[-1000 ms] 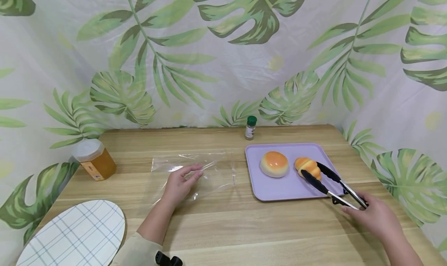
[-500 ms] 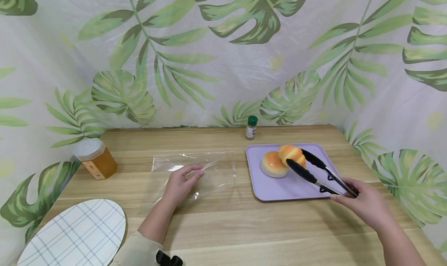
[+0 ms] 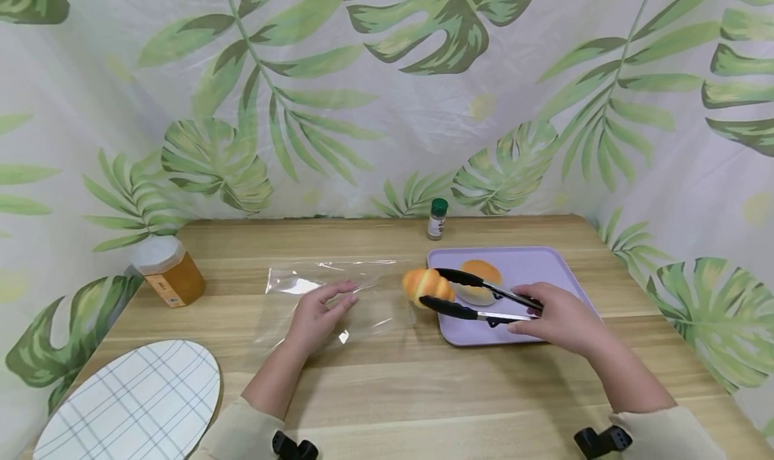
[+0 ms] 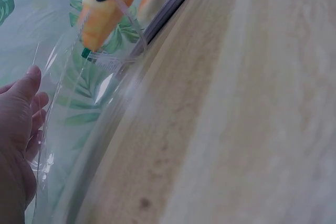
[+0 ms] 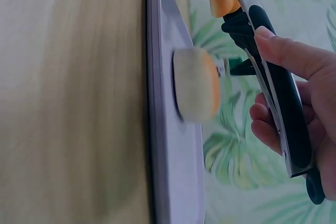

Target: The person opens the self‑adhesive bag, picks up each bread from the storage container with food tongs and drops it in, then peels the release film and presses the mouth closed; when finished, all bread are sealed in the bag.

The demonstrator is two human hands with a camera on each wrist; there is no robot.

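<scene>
My right hand [image 3: 559, 319] grips a pair of tongs [image 3: 468, 308] with black tips and steel arms. Between the tips sits a croissant-shaped roll [image 3: 423, 287], ridged and golden, raised above the table just left of the purple tray [image 3: 447, 332]. A round bun [image 3: 482, 272] lies on that tray, partly covered by the tongs in the head view. My left hand [image 3: 317, 315] pinches the upper film of a clear plastic bag [image 3: 381, 312], its mouth toward the tray. In the left wrist view the film [image 4: 79, 87] stands raised beside the thumb, and the roll [image 4: 102, 19] overlaps the bag's end.
A honey-coloured jar [image 3: 172, 275] with a white lid stands at the table's left edge. Nearer lies an oval checked board [image 3: 136, 403]. Behind the tray is a small green-capped spice bottle [image 3: 437, 219], close to the leaf-patterned curtain [image 3: 326, 158].
The tongs have lifted the roll off the tray and carried it left, past the round bun, to beside the bag's mouth. My left hand has stayed at the bag.
</scene>
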